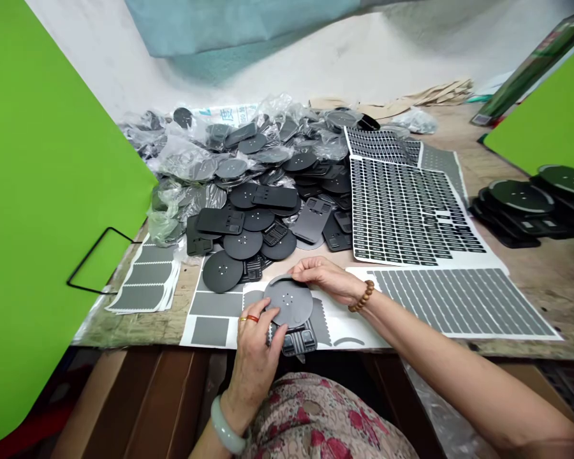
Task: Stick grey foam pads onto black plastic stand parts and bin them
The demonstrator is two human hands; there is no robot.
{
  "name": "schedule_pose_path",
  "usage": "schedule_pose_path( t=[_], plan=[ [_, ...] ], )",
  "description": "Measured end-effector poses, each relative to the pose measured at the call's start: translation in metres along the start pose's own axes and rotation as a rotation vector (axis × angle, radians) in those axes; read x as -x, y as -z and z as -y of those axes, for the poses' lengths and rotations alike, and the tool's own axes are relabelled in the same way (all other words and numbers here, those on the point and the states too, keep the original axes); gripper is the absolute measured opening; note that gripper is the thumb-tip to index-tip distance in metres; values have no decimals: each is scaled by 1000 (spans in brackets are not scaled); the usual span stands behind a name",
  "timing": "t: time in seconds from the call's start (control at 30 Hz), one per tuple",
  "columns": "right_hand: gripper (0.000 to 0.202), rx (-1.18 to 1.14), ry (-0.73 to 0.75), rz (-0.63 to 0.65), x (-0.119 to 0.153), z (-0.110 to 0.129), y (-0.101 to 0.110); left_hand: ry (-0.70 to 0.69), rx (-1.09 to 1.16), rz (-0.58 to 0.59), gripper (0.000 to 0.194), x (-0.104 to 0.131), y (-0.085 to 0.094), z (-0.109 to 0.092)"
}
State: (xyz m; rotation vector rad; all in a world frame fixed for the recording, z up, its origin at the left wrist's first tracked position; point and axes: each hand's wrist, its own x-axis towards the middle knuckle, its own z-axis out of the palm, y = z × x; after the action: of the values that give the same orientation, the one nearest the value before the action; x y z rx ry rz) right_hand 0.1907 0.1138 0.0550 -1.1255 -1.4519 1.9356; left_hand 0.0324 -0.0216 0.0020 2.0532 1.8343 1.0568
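A black folding stand with a round disc base [294, 307] lies at the table's front edge, its hinged part nearest to me. My left hand [256, 344] holds it from the left, fingertips on the disc and thumb by the hinge. At the disc's far rim, my right hand [326, 279] pinches a curved grey strip [281, 278] between thumb and forefinger. The strip follows the rim; how much of it touches the disc I cannot tell. Under the stand lies a white sheet of grey stickers [210, 331], with a curved grey piece [349, 341] on it to the right.
A heap of black stands [253, 220], partly in clear plastic bags [182, 156], fills the back. Sheets of small black labels [411, 210] and grey strips [459, 299] lie right. Stacked stands [521, 197] are far right; sticker sheets [146, 284] lie left beside a green panel [38, 191].
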Motion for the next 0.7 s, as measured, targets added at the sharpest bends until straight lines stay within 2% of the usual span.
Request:
schedule_pose_path(
  t=[0.23,0.4,0.7],
  plan=[
    [16,-47,-56,-24,-2,1,-4,103,57,-71,20,-2,8,8],
    [14,-1,-63,-31,-5,0,-4,82,47,-117,15,-6,11,13],
    [15,31,-64,-26,-7,-1,-5,52,67,-92,12,-6,9,9]
  ],
)
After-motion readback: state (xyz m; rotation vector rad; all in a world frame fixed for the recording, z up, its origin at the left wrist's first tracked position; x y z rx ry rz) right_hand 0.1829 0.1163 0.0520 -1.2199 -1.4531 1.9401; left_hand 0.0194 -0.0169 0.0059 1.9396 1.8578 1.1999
